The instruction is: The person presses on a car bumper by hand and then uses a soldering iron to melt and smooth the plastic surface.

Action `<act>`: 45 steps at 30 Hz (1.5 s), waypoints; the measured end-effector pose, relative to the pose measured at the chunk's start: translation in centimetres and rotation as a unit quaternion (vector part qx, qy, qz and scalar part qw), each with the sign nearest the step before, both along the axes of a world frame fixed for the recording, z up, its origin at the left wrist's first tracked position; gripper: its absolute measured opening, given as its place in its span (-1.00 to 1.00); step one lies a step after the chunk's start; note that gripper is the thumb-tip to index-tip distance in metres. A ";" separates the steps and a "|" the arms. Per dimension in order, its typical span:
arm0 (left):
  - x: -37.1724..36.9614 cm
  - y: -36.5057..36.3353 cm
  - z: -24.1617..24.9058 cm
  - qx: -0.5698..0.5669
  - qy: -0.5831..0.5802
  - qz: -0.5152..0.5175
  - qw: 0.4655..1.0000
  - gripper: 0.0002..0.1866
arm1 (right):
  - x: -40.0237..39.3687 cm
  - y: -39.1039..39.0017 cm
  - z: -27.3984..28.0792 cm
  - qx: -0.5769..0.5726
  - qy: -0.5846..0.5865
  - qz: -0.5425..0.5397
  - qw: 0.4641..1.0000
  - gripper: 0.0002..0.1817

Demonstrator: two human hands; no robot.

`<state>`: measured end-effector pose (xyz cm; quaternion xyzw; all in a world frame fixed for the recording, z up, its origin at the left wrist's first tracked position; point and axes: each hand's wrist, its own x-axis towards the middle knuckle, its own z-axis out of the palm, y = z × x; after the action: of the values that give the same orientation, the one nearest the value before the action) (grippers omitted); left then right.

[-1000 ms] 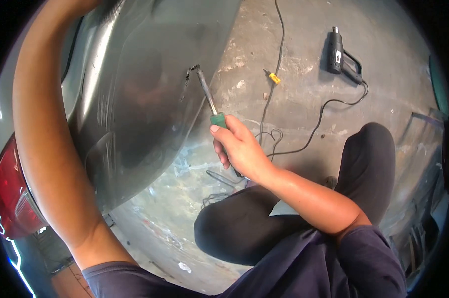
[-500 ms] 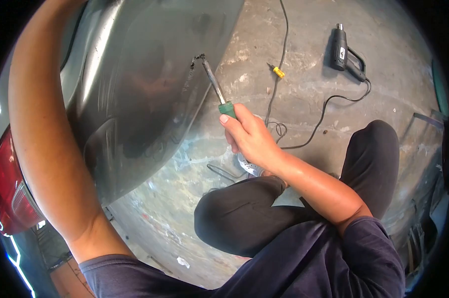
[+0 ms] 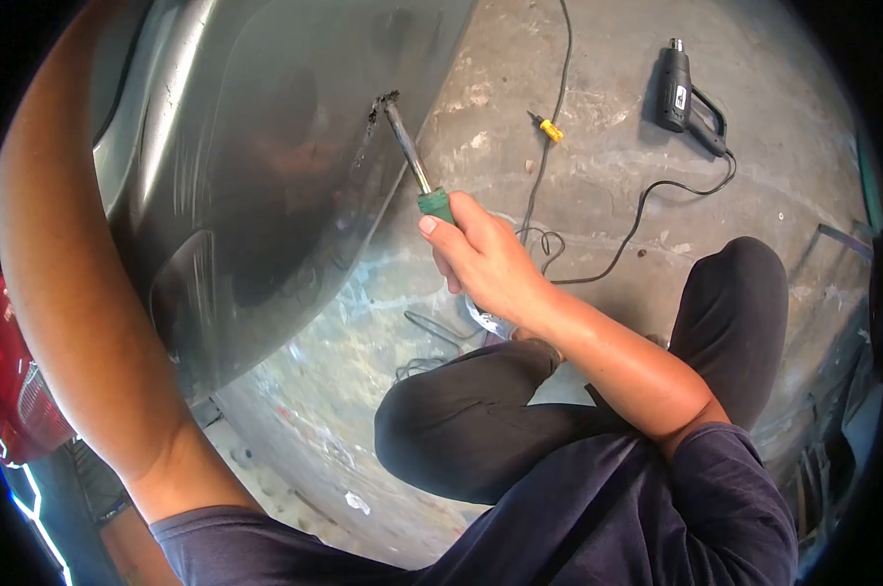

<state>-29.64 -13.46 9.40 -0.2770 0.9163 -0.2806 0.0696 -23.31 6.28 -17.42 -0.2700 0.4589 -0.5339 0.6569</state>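
My right hand is wrapped around the green handle of a soldering iron, thumb along its near side. The iron's metal shaft points up and left, with its tip at a black, rough, melted-looking patch on a dark grey car bumper. A pale scratch trails down from that patch. Along the left side, my left arm reaches up past the bumper; its hand lies beyond the picture's edge.
A black heat gun lies on the concrete floor at the upper right, its cord curling toward my legs. Near another cord is a small yellow-handled screwdriver. A red tail light sits at far left. My bent knees are close below.
The iron's tip has shifted slightly left along the black patch, and my right hand has moved a little left with it. The whole view has also shifted slightly.
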 end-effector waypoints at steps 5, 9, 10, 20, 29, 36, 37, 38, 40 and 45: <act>-0.1 -0.1 0.1 0.006 -0.001 0.007 1.000 -0.26 | 0.1 -0.3 -0.7 -0.015 0.040 -0.002 0.999 -0.58; 0.2 -0.1 -0.1 0.006 0.001 -0.005 1.000 -0.27 | 0.1 -0.3 -0.9 -0.019 0.051 -0.004 0.999 -0.56; 0.1 -0.1 -0.1 0.003 0.000 -0.001 1.000 -0.27 | 0.1 -0.3 -0.9 -0.018 0.054 0.000 0.998 -0.56; 0.1 0.4 -0.3 0.016 0.013 0.013 1.000 -0.29 | 0.2 -0.5 -1.4 -0.033 0.092 0.005 0.995 -0.66; 0.2 0.5 -0.4 0.017 0.011 0.005 1.000 -0.28 | 0.2 -0.5 -1.8 -0.054 0.123 -0.003 0.991 -0.66; 0.1 -0.9 -0.3 0.011 0.010 0.002 1.000 -0.27 | -0.4 -0.5 -1.2 -0.032 0.116 0.027 0.992 -0.55; 0.1 -0.6 -0.3 0.015 0.010 0.003 1.000 -0.26 | -0.4 -0.5 -1.4 -0.034 0.119 0.028 0.992 -0.55; 0.1 -0.4 -0.3 0.018 0.011 0.004 1.000 -0.26 | -0.4 -0.5 -1.4 -0.036 0.122 0.029 0.991 -0.55; 0.1 0.3 -0.4 0.025 0.011 0.003 1.000 -0.26 | -0.5 -0.5 -1.4 -0.033 0.124 0.032 0.991 -0.55; 0.1 -1.0 -0.2 0.026 0.009 -0.018 0.999 -0.25 | -0.5 -0.6 -1.4 -0.035 0.130 0.032 0.990 -0.55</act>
<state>-29.56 -14.45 9.16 -0.2614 0.9286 -0.2555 0.0639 -23.83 5.67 -18.78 -0.3746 0.5123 -0.4890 0.5984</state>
